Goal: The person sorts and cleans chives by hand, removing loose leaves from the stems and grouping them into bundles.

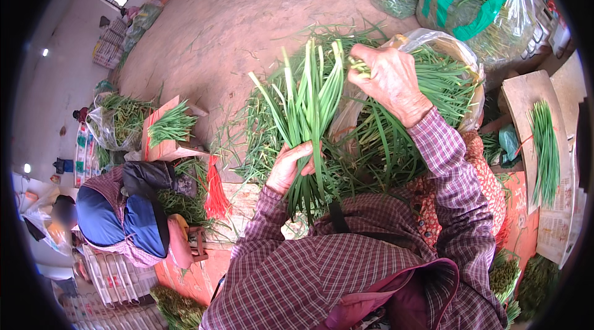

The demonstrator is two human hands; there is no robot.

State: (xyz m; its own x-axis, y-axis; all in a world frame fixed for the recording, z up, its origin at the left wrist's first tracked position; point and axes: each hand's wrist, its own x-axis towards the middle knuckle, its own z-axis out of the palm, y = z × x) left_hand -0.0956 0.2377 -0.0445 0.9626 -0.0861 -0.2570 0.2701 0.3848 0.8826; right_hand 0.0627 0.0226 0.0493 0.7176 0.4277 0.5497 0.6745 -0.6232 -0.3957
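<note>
My left hand [293, 166] is closed around a fanned bunch of garlic chives [308, 98], its pale stem ends pointing up and its leaves hanging below the fist. To the right of that bunch, my right hand [393, 80] grips a smaller clump of chive stems [359, 68]; the cut ends stick out past the thumb, and a long leaf trails beneath. Under my right forearm stands an open clear plastic bag [478, 68] full of chives [436, 68]. A heap of loose leaves and trimmings [260, 140] lies beneath both hands.
Tied chives lie on a slanted board [522, 112] at right and on a wooden stand [158, 121] at left. Red ties [216, 195] hang beside a co-worker [125, 223] bent over at left. Stuffed plastic bags [468, 10] stand at the upper right.
</note>
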